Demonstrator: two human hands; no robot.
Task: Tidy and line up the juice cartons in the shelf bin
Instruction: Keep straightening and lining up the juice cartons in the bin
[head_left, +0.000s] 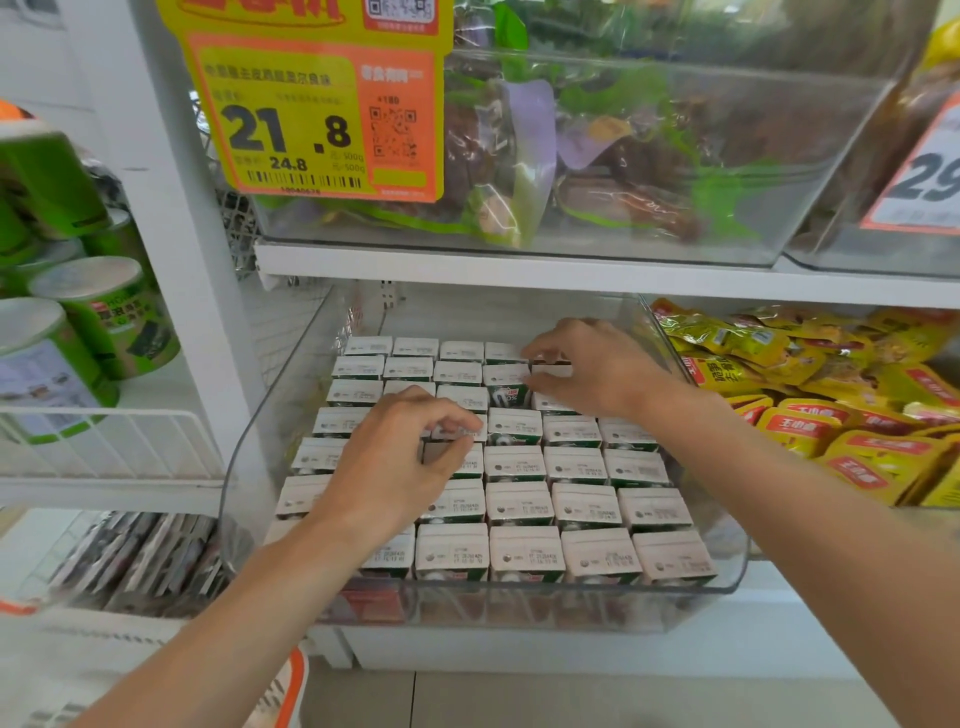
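A clear plastic shelf bin (571, 603) holds several rows of small juice cartons (524, 553) with white tops and green sides, standing upright in a grid. My left hand (395, 467) is over the middle-left rows and pinches the top of one carton (460, 431) between thumb and fingers. My right hand (592, 366) reaches to the back right rows, its thumb and fingers pinching a carton (550, 370) there. One carton (506, 392) beside the right hand sits lower, with its green side showing. Both hands hide some cartons.
Yellow snack pouches (841, 410) fill the bin on the right. Green tins (104, 312) stand on the wire shelf to the left. A shelf board (519, 273) with a clear bin of packets and a yellow price tag (311, 119) hangs close above.
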